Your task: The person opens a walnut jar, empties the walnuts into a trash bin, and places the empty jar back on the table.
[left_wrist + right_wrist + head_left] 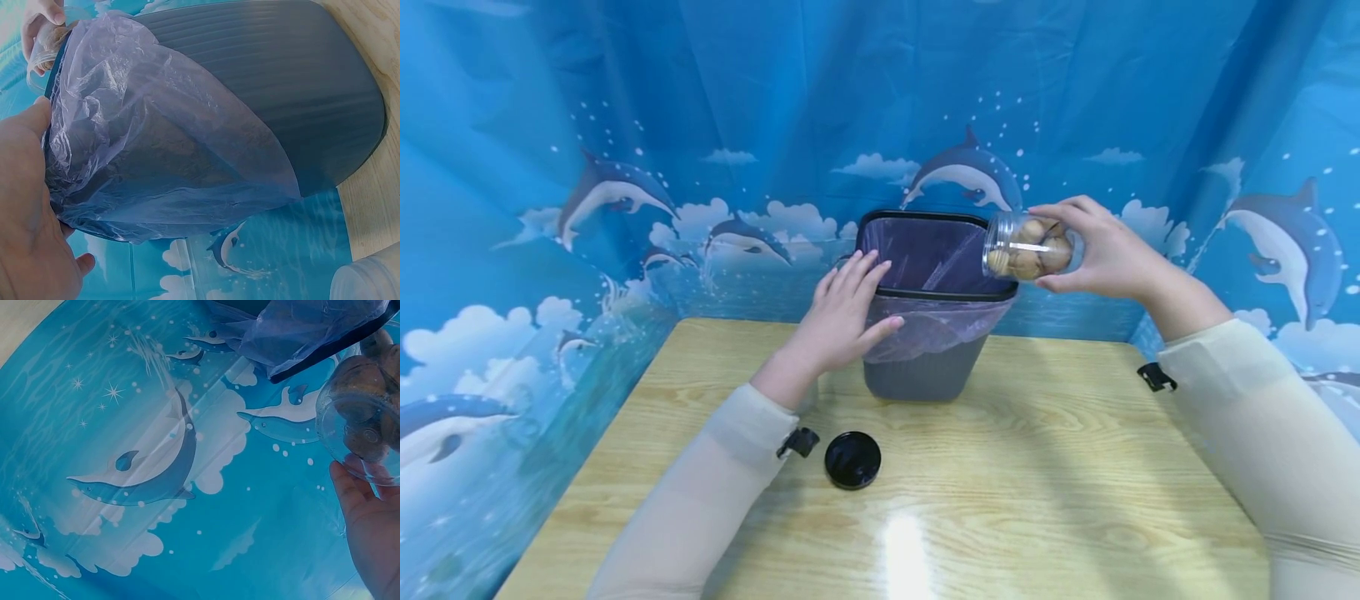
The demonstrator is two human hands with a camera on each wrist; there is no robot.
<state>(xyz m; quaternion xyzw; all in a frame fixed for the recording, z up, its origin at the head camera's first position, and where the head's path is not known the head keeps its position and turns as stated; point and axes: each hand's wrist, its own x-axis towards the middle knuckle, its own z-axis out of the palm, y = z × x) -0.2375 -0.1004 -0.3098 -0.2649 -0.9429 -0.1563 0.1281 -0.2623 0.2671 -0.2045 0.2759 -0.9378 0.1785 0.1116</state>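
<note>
My right hand (1105,250) grips a clear jar (1000,218) by its base end. It lies nearly on its side, its mouth at the right rim of a grey bin (917,379). Several round, brownish, walnut-like pieces (1026,254) sit inside the jar; their exact kind is unclear. In the right wrist view the fingers (353,494) lie against the jar's base. My left hand (846,321) rests at the bin's left rim, fingers extended and thumb over the outside. A thin purple bag (144,119) lines the bin and folds down over its rim.
A round black lid (853,460) lies on the wooden table (1022,500), in front of the bin. A translucent container (369,278) shows at the lower right in the left wrist view. Behind the table hangs a blue dolphin-print curtain (745,92).
</note>
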